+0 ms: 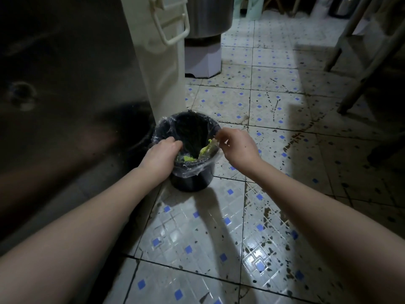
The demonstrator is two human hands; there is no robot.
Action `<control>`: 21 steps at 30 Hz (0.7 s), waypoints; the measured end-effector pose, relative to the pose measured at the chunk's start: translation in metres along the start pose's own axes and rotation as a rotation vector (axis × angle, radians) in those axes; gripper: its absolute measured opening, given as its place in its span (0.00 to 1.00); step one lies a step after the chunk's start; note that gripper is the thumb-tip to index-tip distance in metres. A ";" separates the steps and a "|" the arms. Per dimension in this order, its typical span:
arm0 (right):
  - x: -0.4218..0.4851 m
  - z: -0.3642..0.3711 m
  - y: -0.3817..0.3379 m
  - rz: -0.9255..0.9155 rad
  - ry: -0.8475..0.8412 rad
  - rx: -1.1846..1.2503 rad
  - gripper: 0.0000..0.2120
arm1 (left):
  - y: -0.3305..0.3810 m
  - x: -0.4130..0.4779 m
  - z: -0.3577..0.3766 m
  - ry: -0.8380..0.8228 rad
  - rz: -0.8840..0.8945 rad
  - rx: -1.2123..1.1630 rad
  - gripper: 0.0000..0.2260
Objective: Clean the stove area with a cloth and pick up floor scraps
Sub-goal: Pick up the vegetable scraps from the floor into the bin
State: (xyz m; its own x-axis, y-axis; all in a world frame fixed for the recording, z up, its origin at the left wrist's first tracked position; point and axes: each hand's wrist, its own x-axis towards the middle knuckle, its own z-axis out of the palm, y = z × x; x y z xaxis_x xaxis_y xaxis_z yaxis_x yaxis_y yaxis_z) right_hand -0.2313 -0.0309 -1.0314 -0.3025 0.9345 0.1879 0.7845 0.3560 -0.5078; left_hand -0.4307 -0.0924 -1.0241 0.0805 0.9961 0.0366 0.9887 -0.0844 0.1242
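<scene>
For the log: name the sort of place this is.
Probably a kitchen work area: a lined waste bin holding green scraps, a spattered tiled floor, and a large metal pot behind.

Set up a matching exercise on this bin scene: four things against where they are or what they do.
Column one:
1 left hand
2 right hand
3 green scraps
4 bin

Column two:
A stands on the tiled floor
B pinches the clear liner at the right rim
C lie inside the bin
D grips the left rim

Pairs: 1-D, 2-B, 3-C, 4-A
</scene>
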 end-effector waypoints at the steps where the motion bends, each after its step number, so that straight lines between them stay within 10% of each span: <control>1: -0.001 -0.001 0.001 0.003 0.008 0.014 0.10 | 0.001 0.000 0.000 0.003 0.003 0.000 0.12; 21: -0.052 -0.080 -0.003 0.160 -0.208 -0.186 0.15 | 0.059 -0.001 -0.095 -0.138 0.009 0.232 0.16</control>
State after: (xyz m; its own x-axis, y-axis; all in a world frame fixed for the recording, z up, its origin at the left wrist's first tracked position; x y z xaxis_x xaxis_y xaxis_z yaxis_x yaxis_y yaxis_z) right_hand -0.1748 -0.0801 -0.9720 -0.2566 0.9642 -0.0670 0.9108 0.2180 -0.3506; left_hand -0.3847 -0.1004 -0.9229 0.0905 0.9907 -0.1012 0.9891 -0.1013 -0.1069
